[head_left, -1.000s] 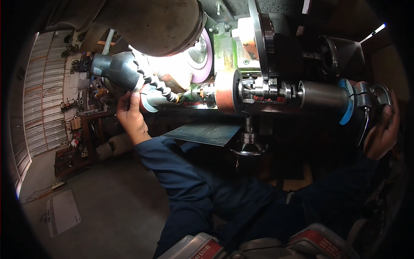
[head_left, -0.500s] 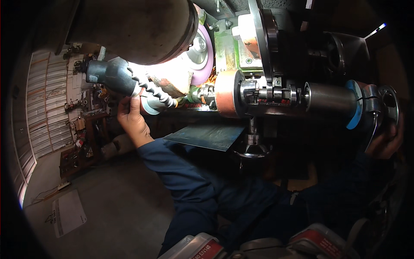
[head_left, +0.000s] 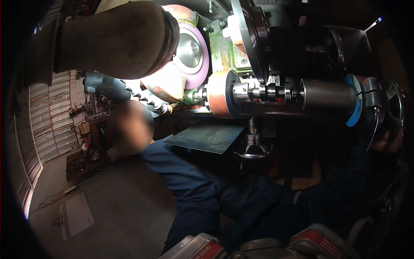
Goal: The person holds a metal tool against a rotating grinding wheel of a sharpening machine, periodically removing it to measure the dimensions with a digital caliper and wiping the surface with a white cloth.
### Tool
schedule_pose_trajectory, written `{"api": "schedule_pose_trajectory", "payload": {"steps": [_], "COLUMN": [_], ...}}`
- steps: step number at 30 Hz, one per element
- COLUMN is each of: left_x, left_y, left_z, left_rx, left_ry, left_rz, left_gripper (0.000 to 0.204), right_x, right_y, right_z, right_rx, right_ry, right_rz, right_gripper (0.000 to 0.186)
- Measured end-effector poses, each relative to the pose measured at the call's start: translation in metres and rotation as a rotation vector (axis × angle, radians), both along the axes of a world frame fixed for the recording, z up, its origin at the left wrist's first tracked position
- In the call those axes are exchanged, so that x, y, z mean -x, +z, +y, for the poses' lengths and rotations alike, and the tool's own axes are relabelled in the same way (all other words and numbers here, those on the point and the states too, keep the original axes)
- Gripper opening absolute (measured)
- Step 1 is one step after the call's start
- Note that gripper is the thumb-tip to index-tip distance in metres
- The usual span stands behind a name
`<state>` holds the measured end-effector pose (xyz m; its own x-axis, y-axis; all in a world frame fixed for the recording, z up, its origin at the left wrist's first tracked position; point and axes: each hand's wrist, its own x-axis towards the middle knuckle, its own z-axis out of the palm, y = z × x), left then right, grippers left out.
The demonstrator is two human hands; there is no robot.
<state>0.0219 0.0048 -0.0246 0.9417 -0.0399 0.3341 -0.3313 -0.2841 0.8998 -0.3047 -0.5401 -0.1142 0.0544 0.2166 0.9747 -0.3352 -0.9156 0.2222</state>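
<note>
A metal shaft with lobes (head_left: 271,92) lies horizontally in the machine, beside an orange-red ring-shaped part (head_left: 221,94). To its upper left is the pink grinding wheel (head_left: 202,52) with a silver hub. My left hand (head_left: 131,128) is at the machine's left end, just below a grey spiral hose (head_left: 151,100) and a dark rounded housing (head_left: 102,85). Its fingers are smeared, so what it touches is hidden. At the far right, in shadow, my right hand (head_left: 385,140) is closed at the lower rim of a metal handwheel (head_left: 394,103).
A big grey cylindrical casing (head_left: 116,39) hangs over the upper left. A flat metal sheet (head_left: 207,134) juts out in front, beside a small chrome handwheel (head_left: 254,150). A steel cylinder (head_left: 327,97) and a blue disc (head_left: 353,101) hold the right end. Respirator filters (head_left: 200,246) show below.
Orange sparks beside the grinding wheel are no longer visible. The wheel and casing appear slightly farther left, as the view shifts. My left hand sits a little lower and is now blurred.
</note>
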Motion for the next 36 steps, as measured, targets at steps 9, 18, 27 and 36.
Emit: {"api": "schedule_pose_trajectory", "payload": {"steps": [9, 18, 27, 36], "left_x": [0.004, 0.009, 0.008, 0.006], "left_y": [0.001, 0.008, 0.004, 0.001], "left_z": [-0.006, -0.010, -0.013, -0.011], "left_rx": [0.005, 0.090, 0.090, 0.057], "left_ry": [0.021, 0.077, 0.061, 0.017], "left_rz": [-0.019, -0.010, -0.007, 0.006], "left_gripper": [0.024, 0.021, 0.017, 0.025], "right_x": [0.008, 0.037, 0.018, 0.010], "right_y": [0.032, 0.025, 0.052, 0.074], "right_z": [0.027, 0.038, 0.042, 0.046], "right_rx": [-0.180, -0.993, -1.007, -1.315], "right_ry": [-0.147, -0.222, -0.042, 0.121], "right_rz": [0.136, 0.274, 0.287, 0.360], "right_gripper": [0.037, 0.047, 0.035, 0.034]}}
